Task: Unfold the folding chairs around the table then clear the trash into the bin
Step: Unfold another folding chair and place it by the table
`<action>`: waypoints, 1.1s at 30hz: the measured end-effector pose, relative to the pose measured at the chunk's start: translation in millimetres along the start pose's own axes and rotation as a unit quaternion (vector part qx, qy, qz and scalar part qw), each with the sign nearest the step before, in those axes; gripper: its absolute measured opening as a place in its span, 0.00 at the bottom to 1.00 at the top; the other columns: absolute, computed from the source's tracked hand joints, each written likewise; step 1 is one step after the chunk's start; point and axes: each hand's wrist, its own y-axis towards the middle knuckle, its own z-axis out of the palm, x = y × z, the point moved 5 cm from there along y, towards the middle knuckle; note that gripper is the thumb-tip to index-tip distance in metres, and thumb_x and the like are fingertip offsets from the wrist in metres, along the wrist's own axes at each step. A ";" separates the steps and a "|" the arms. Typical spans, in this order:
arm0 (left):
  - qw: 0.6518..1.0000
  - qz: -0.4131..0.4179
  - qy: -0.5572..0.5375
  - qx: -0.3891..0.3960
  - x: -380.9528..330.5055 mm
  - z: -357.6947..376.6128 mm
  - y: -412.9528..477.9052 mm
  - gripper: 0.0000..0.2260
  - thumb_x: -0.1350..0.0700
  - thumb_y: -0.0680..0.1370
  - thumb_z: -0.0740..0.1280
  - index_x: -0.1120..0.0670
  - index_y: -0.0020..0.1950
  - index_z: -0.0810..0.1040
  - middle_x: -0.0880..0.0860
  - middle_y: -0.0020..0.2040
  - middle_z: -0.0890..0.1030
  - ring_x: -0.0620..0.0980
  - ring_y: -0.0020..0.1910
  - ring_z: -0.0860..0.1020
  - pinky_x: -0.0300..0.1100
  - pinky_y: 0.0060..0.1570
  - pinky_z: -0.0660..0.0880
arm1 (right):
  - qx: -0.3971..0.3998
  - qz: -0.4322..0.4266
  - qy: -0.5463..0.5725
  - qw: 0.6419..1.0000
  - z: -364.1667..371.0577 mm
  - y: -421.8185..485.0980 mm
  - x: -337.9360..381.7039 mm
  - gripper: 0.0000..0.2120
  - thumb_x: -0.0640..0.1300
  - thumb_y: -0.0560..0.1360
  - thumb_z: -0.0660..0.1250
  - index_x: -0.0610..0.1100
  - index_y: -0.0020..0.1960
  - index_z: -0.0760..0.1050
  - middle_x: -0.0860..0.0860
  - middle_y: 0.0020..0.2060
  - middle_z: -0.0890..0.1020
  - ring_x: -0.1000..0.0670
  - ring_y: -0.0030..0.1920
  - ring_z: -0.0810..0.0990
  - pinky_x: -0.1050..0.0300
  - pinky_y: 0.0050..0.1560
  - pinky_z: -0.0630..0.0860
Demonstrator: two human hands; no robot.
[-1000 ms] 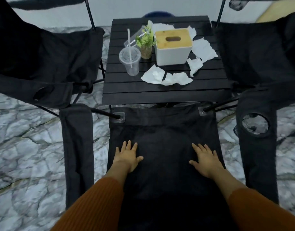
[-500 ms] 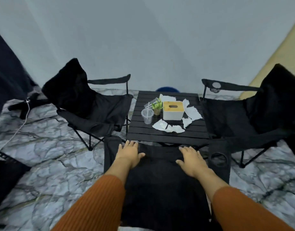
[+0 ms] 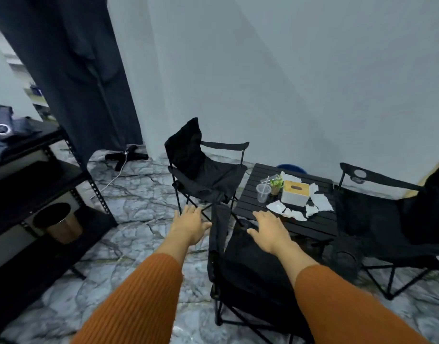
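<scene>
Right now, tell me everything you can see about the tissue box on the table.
The tissue box is a white box with rounded corners and a tan, wood-look lid with an oval slot on top. It stands upright on the black slatted table, with a small potted plant beside it on the view's left and crumpled white tissues lying around it.

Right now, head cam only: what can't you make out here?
Head view:
Blue bin: only a sliver shows behind the table; its opening is hidden.
Right chair: back cut off by the right edge.
Clear cup: too small to tell whether it holds anything.
Right hand: its own palm hides whether it touches the near chair.
</scene>
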 end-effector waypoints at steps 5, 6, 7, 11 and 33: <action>0.999 -0.050 -0.001 0.008 68.8 10.6 -51.9 0.32 0.40 0.81 0.54 0.55 0.78 0.52 0.55 0.80 0.51 0.55 0.79 0.48 0.57 0.77 0.47 | 0.022 -0.029 -0.020 0.999 26.3 -24.9 58.3 0.29 0.51 0.80 0.60 0.44 0.77 0.55 0.46 0.76 0.59 0.44 0.77 0.52 0.43 0.76 0.51; 0.998 -0.058 -0.002 0.014 82.8 14.4 -60.9 0.32 0.40 0.81 0.54 0.56 0.78 0.52 0.55 0.80 0.51 0.55 0.79 0.48 0.56 0.77 0.48 | 0.027 -0.035 -0.025 0.999 33.0 -27.6 69.0 0.29 0.51 0.80 0.60 0.44 0.76 0.55 0.46 0.76 0.59 0.44 0.77 0.52 0.43 0.76 0.51; 0.998 -0.065 0.001 0.019 96.5 18.0 -69.3 0.32 0.39 0.80 0.54 0.56 0.78 0.52 0.55 0.80 0.52 0.55 0.79 0.48 0.56 0.76 0.49 | 0.032 -0.041 -0.030 0.998 40.0 -29.6 79.7 0.29 0.51 0.80 0.60 0.44 0.76 0.55 0.46 0.76 0.60 0.44 0.77 0.53 0.43 0.76 0.52; 0.996 -0.086 0.003 0.036 147.3 26.3 -94.5 0.31 0.39 0.80 0.54 0.55 0.78 0.53 0.56 0.79 0.53 0.56 0.79 0.50 0.56 0.76 0.48 | 0.043 -0.056 -0.047 0.996 67.6 -31.4 123.9 0.29 0.51 0.80 0.60 0.44 0.76 0.55 0.46 0.76 0.60 0.44 0.77 0.54 0.44 0.76 0.53; 0.996 -0.073 -0.022 0.047 317.3 -10.4 9.1 0.30 0.42 0.81 0.55 0.54 0.79 0.51 0.54 0.80 0.51 0.55 0.79 0.46 0.58 0.77 0.46 | 0.061 -0.050 -0.074 0.994 134.7 98.2 281.2 0.28 0.51 0.80 0.59 0.43 0.76 0.55 0.46 0.75 0.60 0.43 0.77 0.53 0.42 0.76 0.51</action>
